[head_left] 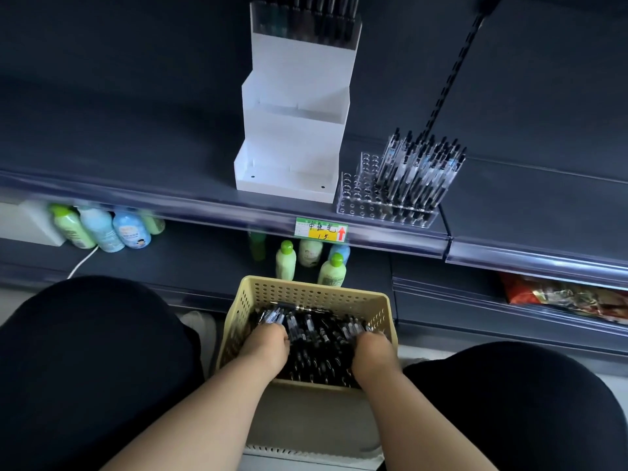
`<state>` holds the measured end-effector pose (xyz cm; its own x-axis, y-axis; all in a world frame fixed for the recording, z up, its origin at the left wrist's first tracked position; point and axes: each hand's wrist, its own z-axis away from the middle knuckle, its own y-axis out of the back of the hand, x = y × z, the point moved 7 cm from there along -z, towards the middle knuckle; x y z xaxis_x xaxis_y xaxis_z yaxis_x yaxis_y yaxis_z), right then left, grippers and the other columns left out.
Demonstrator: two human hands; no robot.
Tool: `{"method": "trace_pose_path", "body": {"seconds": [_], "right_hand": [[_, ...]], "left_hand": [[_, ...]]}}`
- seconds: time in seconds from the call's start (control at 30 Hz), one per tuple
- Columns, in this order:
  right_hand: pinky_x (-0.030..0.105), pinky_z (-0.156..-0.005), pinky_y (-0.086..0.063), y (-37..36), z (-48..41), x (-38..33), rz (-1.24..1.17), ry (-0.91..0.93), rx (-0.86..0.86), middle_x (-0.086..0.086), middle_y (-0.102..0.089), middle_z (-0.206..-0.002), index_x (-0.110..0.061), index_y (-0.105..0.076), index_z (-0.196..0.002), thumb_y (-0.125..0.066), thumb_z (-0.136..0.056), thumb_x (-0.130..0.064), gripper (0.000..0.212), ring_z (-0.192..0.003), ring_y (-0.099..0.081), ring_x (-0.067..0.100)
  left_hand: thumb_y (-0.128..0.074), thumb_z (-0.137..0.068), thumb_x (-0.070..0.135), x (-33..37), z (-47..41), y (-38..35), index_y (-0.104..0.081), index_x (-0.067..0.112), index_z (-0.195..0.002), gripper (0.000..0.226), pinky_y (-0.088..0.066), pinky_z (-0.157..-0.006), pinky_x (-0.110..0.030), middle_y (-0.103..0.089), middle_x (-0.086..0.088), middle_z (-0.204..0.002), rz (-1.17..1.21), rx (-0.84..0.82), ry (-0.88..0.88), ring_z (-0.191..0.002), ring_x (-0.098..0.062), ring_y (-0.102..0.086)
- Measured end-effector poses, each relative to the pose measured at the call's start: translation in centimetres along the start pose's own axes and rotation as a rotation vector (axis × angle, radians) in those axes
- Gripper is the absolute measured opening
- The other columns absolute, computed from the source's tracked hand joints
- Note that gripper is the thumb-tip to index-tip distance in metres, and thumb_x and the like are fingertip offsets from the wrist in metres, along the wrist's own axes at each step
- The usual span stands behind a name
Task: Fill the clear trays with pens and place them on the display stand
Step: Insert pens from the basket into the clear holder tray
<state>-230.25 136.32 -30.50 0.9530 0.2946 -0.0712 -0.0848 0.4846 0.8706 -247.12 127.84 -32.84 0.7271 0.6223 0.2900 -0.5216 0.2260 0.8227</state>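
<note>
Pens (314,334) lie loose in the beige basket (307,292) near the person. Both hands, left hand (266,348) and right hand (372,351), are curled around bunches of them. On the shelf, the clear tray (360,195) is about half filled, beside the white display stand (295,130), whose top tier alone carries pens. I judge much remains.

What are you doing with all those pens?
A person has both hands, left hand and right hand, down in a yellow basket full of pens, gathering some up. On the shelf above, a clear tray is only partly filled, with pens standing in its right side. Beside it, the white display stand has empty lower tiers.
</note>
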Motion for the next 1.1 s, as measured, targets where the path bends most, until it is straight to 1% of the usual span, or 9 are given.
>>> {"method": "trace_pose_path", "body": {"seconds": [0.13,0.23,0.43,0.57,0.63,0.77,0.87,0.93,1.1], "right_hand": [[0.029,-0.082,-0.049,-0.3,-0.9,0.3,0.001,-0.039,-0.017,0.010,-0.049,-0.127,-0.009,-0.054,-0.119,-0.049,-0.087,0.000,0.034,-0.109,-0.056,0.022],[0.029,-0.077,-0.050,-0.4,-1.6,0.3,0.051,-0.061,-0.040,0.008,-0.058,-0.120,-0.010,-0.054,-0.118,-0.053,-0.090,-0.007,0.029,-0.107,-0.059,0.022],[0.030,-0.075,-0.049,-0.4,-2.2,0.2,0.062,-0.096,-0.059,0.006,-0.061,-0.118,-0.013,-0.057,-0.115,-0.054,-0.089,-0.013,0.026,-0.107,-0.060,0.023],[0.028,-0.070,-0.044,-0.2,-2.2,0.6,0.013,-0.106,-0.076,0.005,-0.060,-0.118,-0.013,-0.056,-0.116,-0.057,-0.089,-0.017,0.027,-0.106,-0.059,0.022],[0.029,-0.072,-0.045,-0.1,-2.2,0.7,-0.030,-0.098,-0.095,0.006,-0.059,-0.117,-0.012,-0.056,-0.115,-0.056,-0.090,-0.017,0.026,-0.106,-0.058,0.023],[0.027,-0.073,-0.046,0.1,-2.0,0.8,-0.079,-0.062,-0.128,0.008,-0.060,-0.116,-0.007,-0.055,-0.114,-0.056,-0.090,-0.016,0.026,-0.104,-0.058,0.023],[0.026,-0.076,-0.045,0.2,-1.6,0.5,-0.088,-0.008,-0.152,0.010,-0.061,-0.112,-0.005,-0.056,-0.116,-0.054,-0.091,-0.023,0.031,-0.105,-0.059,0.024],[0.025,-0.070,-0.044,0.4,-1.2,0.2,-0.119,0.041,-0.152,0.008,-0.062,-0.103,-0.010,-0.058,-0.115,-0.053,-0.090,-0.024,0.029,-0.099,-0.060,0.023],[0.020,-0.067,-0.036,0.9,-0.6,-0.1,-0.264,0.130,-0.093,0.004,-0.060,-0.101,-0.020,-0.057,-0.117,-0.052,-0.088,-0.023,0.030,-0.082,-0.050,0.018]], "left_hand": [[-0.046,-0.096,0.028,-0.1,-1.1,-0.9,-0.066,0.008,-0.101,0.028,-0.046,-0.073,-0.026,-0.064,-0.008,-0.102,0.075,-0.021,0.078,-0.092,-0.024,-0.062],[-0.047,-0.095,0.038,-0.6,-1.9,-1.5,-0.065,0.007,-0.101,0.036,-0.044,-0.067,-0.026,-0.064,-0.007,-0.097,0.146,-0.039,0.156,-0.089,-0.023,-0.063],[-0.044,-0.091,0.053,-0.5,-2.7,-2.5,-0.056,0.006,-0.120,0.056,-0.045,-0.072,-0.026,-0.060,-0.009,-0.117,0.154,-0.137,0.243,-0.098,-0.024,-0.061],[-0.037,-0.091,0.059,0.2,-2.7,-2.8,-0.045,0.006,-0.133,0.067,-0.042,-0.080,-0.028,-0.053,-0.011,-0.130,0.089,-0.244,0.215,-0.109,-0.026,-0.056],[-0.040,-0.090,0.060,0.5,-2.5,-3.1,-0.044,0.005,-0.132,0.070,-0.040,-0.080,-0.028,-0.053,-0.012,-0.131,0.097,-0.278,0.191,-0.109,-0.027,-0.056],[-0.048,-0.089,0.055,0.1,-2.0,-3.1,-0.046,0.006,-0.131,0.065,-0.039,-0.080,-0.025,-0.054,-0.011,-0.128,0.197,-0.258,0.205,-0.110,-0.026,-0.054],[-0.051,-0.089,0.048,-0.2,-1.5,-2.6,-0.051,0.007,-0.125,0.055,-0.040,-0.080,-0.026,-0.056,-0.011,-0.121,0.261,-0.246,0.225,-0.104,-0.025,-0.055],[-0.052,-0.089,0.047,-0.3,-1.0,-2.2,-0.054,0.007,-0.119,0.050,-0.042,-0.077,-0.026,-0.060,-0.010,-0.114,0.299,-0.237,0.229,-0.098,-0.024,-0.057],[-0.052,-0.091,0.041,-0.1,0.2,-1.4,-0.064,0.010,-0.103,0.036,-0.035,-0.054,-0.022,-0.072,-0.003,-0.092,0.468,-0.235,0.220,-0.074,-0.016,-0.061]]}}
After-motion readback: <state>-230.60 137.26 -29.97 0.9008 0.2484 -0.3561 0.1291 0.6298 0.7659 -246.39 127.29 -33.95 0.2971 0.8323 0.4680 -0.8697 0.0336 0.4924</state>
